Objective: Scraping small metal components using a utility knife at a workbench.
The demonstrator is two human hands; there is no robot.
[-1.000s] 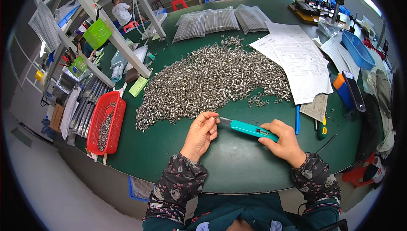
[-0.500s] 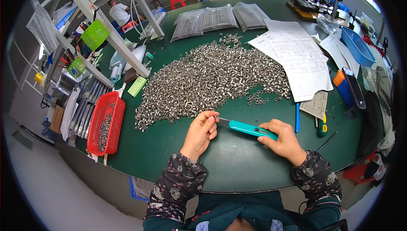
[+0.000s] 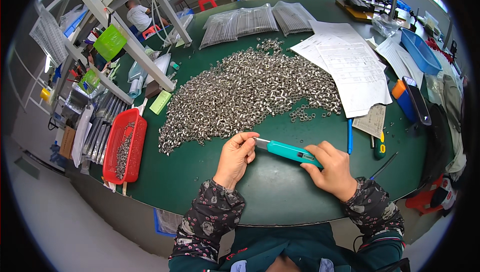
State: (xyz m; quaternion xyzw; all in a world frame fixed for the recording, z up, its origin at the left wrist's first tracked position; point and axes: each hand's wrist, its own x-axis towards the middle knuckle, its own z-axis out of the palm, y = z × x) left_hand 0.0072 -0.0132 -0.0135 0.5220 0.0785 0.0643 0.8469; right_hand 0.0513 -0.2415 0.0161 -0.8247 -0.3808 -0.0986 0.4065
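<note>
My right hand grips a teal utility knife by its handle, thumb along the side. Its blade points left and meets the fingertips of my left hand. Thumb and forefinger of that left hand are pinched on what seems to be a small metal ring, mostly hidden by the fingers. Just beyond both hands spreads a wide heap of small shiny metal rings on the green tabletop. A few loose rings lie at the heap's right front edge.
A red basket with more rings stands at the left edge. Printed papers, a blue pen, a yellow-green handled tool and a phone lie right. Bagged metal rods lie behind; a shelf post rises left.
The knife has shifted slightly left, its blade closer against my left fingertips. My right hand's fingers have moved a little on the handle; my left hand has hardly moved.
</note>
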